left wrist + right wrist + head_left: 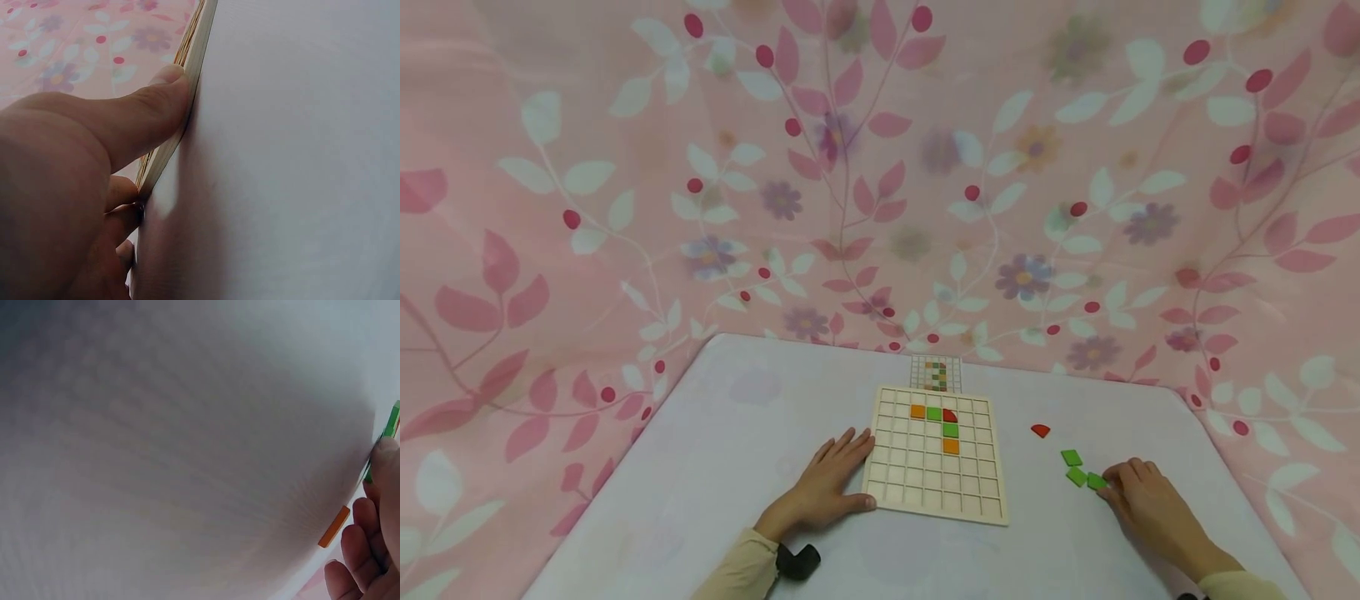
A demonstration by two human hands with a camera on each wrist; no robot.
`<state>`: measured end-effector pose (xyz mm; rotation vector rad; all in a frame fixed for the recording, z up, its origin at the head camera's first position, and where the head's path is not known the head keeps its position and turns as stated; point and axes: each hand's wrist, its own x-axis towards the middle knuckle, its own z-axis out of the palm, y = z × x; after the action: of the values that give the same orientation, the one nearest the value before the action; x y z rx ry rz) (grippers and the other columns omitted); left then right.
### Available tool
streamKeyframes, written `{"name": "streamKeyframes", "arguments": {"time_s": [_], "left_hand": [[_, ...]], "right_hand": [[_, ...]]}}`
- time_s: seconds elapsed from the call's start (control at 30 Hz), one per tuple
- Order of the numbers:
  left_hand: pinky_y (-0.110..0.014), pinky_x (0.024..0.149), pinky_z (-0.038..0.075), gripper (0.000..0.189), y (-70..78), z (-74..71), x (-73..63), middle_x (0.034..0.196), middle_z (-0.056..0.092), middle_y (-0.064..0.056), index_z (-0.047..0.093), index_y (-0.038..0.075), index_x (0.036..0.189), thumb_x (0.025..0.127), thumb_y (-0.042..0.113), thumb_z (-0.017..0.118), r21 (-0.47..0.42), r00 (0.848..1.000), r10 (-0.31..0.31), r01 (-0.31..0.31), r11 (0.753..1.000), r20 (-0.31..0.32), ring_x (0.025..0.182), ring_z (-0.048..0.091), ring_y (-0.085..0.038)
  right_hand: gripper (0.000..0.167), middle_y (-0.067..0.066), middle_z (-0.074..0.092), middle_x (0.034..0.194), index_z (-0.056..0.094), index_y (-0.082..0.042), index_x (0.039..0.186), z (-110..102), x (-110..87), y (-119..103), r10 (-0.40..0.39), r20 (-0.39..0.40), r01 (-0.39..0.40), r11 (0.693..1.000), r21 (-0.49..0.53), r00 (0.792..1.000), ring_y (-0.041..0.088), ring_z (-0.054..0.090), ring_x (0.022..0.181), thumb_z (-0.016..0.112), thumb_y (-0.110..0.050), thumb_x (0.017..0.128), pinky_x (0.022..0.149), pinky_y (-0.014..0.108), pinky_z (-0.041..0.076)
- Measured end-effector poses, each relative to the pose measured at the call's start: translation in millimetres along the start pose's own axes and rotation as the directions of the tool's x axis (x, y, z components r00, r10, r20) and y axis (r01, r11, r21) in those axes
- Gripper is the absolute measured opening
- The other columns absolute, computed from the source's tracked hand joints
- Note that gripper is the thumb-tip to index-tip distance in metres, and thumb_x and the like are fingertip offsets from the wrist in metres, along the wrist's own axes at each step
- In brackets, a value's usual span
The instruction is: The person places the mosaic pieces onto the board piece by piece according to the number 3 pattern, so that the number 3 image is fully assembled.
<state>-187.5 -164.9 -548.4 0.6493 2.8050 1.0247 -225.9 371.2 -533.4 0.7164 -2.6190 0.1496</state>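
A wooden grid board (917, 483) lies mid-table with orange, green and red tiles in some of its cells. My left hand (826, 482) lies flat at the board's left side, thumb and fingertips touching its edge; the left wrist view has the thumb (150, 109) against that edge. To the right of the board, my right hand (1153, 504) pinches a green tile (1095, 482) between thumb and fingers, close over the table. Two more green tiles (1071, 457) lie beside it. An orange tile (334, 526) shows near the curled fingers in the right wrist view, hidden in the head view.
A small card with a printed grid and coloured pattern (957, 375) stands behind the board. A red quarter-round tile (1041, 431) lies right of the board. Pink floral cloth (895, 208) rises behind the white table (760, 417). A black object (798, 562) sits by the left wrist.
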Motion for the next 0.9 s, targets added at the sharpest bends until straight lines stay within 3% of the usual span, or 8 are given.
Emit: {"name": "streamKeyframes", "arguments": {"time_s": [0.3, 0.6, 0.9], "left_hand": [[-0.063, 0.132, 0.006, 0.096, 1.3, -1.7, -1.5, 0.177, 0.026, -0.009, 0.033, 0.007, 0.167, 0.092, 0.048, 0.077, -0.004, 1.0, 0.013, -0.013, 1.0, -0.007, 0.166, 0.012, -0.037], [-0.068, 0.13, 0.013, 0.093, 8.4, -8.9, -0.4, 0.175, 0.028, -0.016, 0.034, 0.003, 0.165, 0.095, 0.046, 0.076, 0.044, 0.999, 0.033, -0.033, 0.998, 0.008, 0.164, 0.017, -0.044], [-0.066, 0.131, 0.011, 0.094, 8.7, -8.1, 0.2, 0.176, 0.027, -0.013, 0.033, 0.005, 0.166, 0.095, 0.048, 0.076, 0.03, 0.999, 0.003, -0.004, 1.0, 0.037, 0.165, 0.014, -0.04]], "right_hand": [[0.032, -0.004, 0.057, 0.089, 0.069, -0.005, 0.102, -3.8, 14.0, -20.1, 0.009, 0.031, -0.011, 0.998, 0.057, 0.999, 0.014, 0.05, 0.084, 0.091, -0.009, 0.079, 0.072, 0.036, 0.052], [0.032, -0.007, 0.06, 0.091, 0.069, -0.009, 0.1, -2.7, 41.0, -59.2, -0.089, -0.027, 0.092, 0.988, 0.122, 0.996, 0.01, 0.052, 0.083, 0.093, -0.014, 0.078, 0.067, 0.029, 0.052], [0.024, -0.009, 0.061, 0.093, 0.071, -0.012, 0.105, 5.2, 61.3, -82.8, -0.055, 0.12, 0.034, 0.985, 0.169, 0.991, 0.008, 0.05, 0.087, 0.086, -0.019, 0.089, 0.073, 0.029, 0.052]]}}
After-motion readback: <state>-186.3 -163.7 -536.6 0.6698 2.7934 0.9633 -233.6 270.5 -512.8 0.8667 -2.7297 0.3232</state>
